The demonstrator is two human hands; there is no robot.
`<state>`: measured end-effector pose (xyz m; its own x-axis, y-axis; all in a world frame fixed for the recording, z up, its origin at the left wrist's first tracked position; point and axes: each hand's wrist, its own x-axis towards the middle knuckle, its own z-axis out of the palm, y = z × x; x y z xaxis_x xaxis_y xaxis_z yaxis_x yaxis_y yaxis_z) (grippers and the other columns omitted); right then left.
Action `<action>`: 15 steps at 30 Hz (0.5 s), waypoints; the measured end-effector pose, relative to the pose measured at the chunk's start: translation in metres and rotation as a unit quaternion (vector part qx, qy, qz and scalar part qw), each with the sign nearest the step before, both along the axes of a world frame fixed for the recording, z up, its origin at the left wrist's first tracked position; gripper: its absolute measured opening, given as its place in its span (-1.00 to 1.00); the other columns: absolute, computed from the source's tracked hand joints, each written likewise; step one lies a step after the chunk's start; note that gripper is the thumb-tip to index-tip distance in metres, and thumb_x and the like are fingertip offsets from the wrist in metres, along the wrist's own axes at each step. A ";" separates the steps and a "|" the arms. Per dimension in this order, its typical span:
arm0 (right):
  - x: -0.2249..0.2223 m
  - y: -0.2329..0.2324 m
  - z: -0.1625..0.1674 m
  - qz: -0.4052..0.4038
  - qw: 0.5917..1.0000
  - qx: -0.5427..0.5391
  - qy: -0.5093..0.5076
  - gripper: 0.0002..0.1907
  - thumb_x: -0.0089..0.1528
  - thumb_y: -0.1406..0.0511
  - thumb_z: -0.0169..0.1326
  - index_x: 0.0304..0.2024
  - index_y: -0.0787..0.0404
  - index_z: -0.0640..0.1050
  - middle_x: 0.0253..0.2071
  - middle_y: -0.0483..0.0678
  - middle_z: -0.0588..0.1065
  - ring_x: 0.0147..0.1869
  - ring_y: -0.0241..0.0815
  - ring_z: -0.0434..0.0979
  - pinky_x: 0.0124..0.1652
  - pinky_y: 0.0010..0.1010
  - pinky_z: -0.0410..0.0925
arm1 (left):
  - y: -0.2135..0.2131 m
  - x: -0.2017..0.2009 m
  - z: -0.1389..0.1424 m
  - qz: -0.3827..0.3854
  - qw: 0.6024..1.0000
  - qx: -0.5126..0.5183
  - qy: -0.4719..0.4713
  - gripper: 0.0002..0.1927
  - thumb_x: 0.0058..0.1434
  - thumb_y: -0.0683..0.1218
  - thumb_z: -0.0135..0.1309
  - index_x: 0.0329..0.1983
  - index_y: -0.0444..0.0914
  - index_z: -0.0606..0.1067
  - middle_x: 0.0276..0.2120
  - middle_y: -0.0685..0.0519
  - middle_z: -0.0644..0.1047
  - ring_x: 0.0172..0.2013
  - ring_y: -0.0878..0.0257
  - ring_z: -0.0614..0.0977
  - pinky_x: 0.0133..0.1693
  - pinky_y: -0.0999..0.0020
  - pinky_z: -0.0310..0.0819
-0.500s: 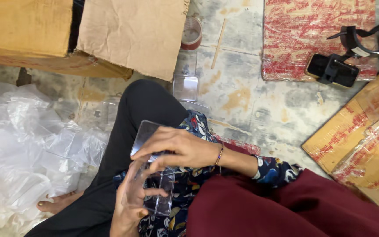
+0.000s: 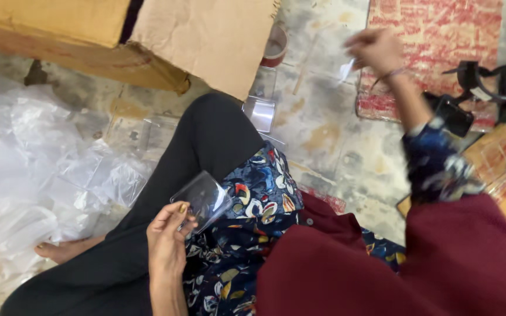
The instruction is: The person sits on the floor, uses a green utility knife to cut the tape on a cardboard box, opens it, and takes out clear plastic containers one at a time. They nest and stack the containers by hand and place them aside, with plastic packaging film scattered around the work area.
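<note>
My left hand (image 2: 168,237) rests over my lap and pinches a clear plastic case (image 2: 203,199) by its lower corner. The case lies tilted against my black trouser leg and patterned top. My right hand (image 2: 376,51) is raised far out to the upper right, blurred by motion, above the red patterned mat (image 2: 440,35). It holds a small clear strip or film (image 2: 346,69) that hangs from the fingers. More clear plastic pieces (image 2: 262,111) lie on the floor just beyond my knee.
A heap of clear plastic wrapping (image 2: 36,164) fills the left. Cardboard boxes (image 2: 206,35) stand at the top, with a roll of tape (image 2: 276,47) beside them. Black sandals (image 2: 487,88) lie at the right, flattened cardboard (image 2: 499,164) below them. My bare foot (image 2: 65,250) shows lower left.
My right hand has left the case in my lap and swung up and to the right over the mat, carrying a clear strip. The left hand keeps hold of the case.
</note>
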<state>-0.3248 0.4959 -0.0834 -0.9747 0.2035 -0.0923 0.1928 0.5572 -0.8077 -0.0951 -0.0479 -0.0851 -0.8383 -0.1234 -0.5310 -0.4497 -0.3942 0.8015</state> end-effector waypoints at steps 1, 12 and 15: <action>-0.018 0.035 -0.007 -0.050 0.997 -0.049 -0.013 -0.85 0.32 0.36 0.17 -0.09 0.22 0.69 -0.32 -0.07 0.63 -0.39 -0.29 0.61 -0.36 -0.42 0.53 | 0.000 -0.001 -0.008 -0.006 1.000 -0.009 0.004 -0.84 0.30 -0.28 0.08 -0.08 -0.40 0.56 -0.31 0.02 0.58 -0.34 0.30 0.60 -0.27 0.38 0.52; 0.007 -0.071 0.003 0.105 0.961 -0.235 -0.096 -0.67 0.38 0.35 -0.03 0.17 0.30 0.52 -0.06 -0.01 0.56 -0.01 -0.15 0.64 -0.04 -0.30 0.55 | -0.009 0.003 0.011 0.012 0.999 0.033 0.020 -0.69 0.21 -0.33 0.06 0.02 -0.35 0.55 -0.36 0.07 0.53 -0.38 0.34 0.57 -0.34 0.44 0.47; 0.023 -0.165 0.004 0.240 0.965 -0.105 -0.017 -0.71 0.37 0.34 0.08 0.13 0.26 0.57 -0.05 0.00 0.60 -0.05 -0.19 0.63 -0.09 -0.35 0.53 | -0.002 -0.002 0.027 0.014 0.999 0.039 0.034 -0.73 0.24 -0.32 0.05 0.02 -0.36 0.53 -0.27 0.04 0.54 -0.32 0.31 0.61 -0.29 0.41 0.56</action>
<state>-0.3021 0.3313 -0.0798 -0.9478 -0.2968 -0.1166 -0.0178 0.4142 -0.9100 -0.0975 -0.0500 -0.0585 -0.8695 -0.1072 -0.4821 -0.3836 -0.4684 0.7959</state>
